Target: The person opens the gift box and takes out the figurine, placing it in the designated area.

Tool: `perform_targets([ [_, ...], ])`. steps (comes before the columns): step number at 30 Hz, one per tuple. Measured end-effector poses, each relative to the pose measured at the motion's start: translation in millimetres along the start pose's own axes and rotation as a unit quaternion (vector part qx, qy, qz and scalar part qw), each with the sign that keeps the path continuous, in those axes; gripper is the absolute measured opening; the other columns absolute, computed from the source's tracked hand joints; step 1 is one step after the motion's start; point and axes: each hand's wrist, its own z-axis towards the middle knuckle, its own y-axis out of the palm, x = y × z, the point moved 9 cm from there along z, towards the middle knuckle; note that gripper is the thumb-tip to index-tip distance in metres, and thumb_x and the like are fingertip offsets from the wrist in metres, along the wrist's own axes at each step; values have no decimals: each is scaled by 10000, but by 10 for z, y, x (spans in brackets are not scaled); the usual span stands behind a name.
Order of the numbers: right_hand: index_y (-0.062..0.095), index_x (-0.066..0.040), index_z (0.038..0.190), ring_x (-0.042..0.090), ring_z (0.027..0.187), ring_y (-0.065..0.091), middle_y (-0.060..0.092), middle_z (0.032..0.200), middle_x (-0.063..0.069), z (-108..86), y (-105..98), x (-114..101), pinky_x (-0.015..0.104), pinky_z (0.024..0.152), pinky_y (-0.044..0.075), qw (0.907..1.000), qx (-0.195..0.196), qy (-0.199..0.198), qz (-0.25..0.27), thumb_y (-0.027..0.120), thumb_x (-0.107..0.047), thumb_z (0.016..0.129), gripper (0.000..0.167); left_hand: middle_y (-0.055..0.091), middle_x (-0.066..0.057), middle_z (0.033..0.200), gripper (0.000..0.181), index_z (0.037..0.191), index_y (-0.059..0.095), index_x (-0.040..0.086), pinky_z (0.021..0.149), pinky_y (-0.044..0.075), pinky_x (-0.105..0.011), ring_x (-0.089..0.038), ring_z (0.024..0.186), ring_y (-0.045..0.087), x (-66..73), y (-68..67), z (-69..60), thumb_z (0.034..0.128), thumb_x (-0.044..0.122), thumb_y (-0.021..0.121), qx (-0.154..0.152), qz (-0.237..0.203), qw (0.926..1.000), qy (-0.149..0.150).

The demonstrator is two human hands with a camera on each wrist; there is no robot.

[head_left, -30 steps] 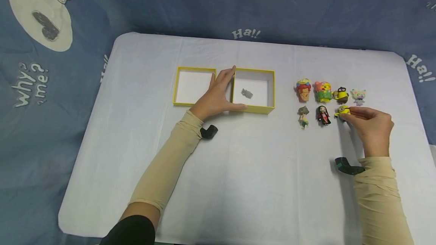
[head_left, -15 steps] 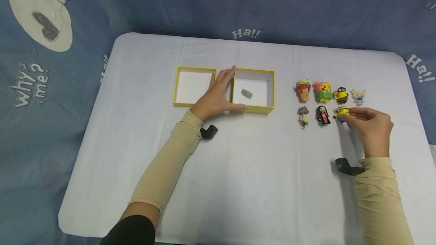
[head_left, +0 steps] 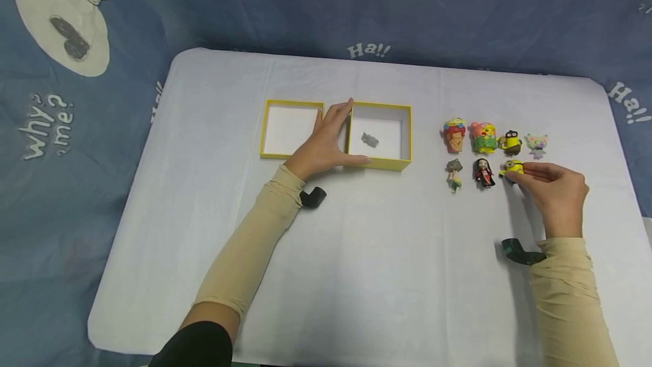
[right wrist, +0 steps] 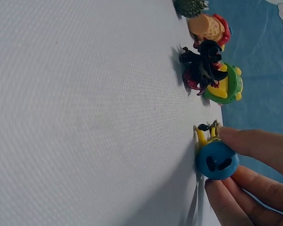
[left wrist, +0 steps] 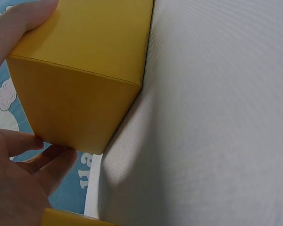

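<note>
My left hand (head_left: 321, 149) holds the left end of a yellow box (head_left: 384, 165) with a white inside; its thumb lies along the front wall and its fingers reach the back corner. In the left wrist view, that box (left wrist: 85, 75) shows its plain yellow outer walls. A small grey figurine (head_left: 369, 140) lies inside it. My right hand (head_left: 557, 188) pinches a yellow Minion figurine (head_left: 513, 167) between thumb and fingers, at the right of the front row. The right wrist view shows the blue underside of this Minion figurine (right wrist: 217, 160).
A shallow yellow-rimmed lid (head_left: 291, 129) lies left of the box. Near the right hand stand an ice-cream-cone figurine (head_left: 454, 136), a green-and-pink figurine (head_left: 483, 138), another Minion (head_left: 511, 143), a pale cat-eared figurine (head_left: 537, 145), a brown-haired figurine (head_left: 454, 175) and a black-haired doll (head_left: 483, 173).
</note>
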Motion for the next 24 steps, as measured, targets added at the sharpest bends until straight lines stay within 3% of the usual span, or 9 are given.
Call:
perform_targets([
  [13,761,-117,1218,-201,716,582,579,648,-428,-33,-67,-23,50,635,439,9999,158,-29,28,910,-338,786,508,239,-81,1684,1294,1676,118,127,1332,-126,-440,-250,1603,174,-2,1,6,734,570,888,11,0,10000,8],
  [24,729,-60,1294,-196,705,613,583,682,-423,-79,-137,-233,12,633,463,9982,383,-362,280,864,-267,841,516,253,-81,1675,1291,1673,127,114,1333,-120,-461,-229,1596,197,5,-3,8,735,565,890,35,44,10000,64],
])
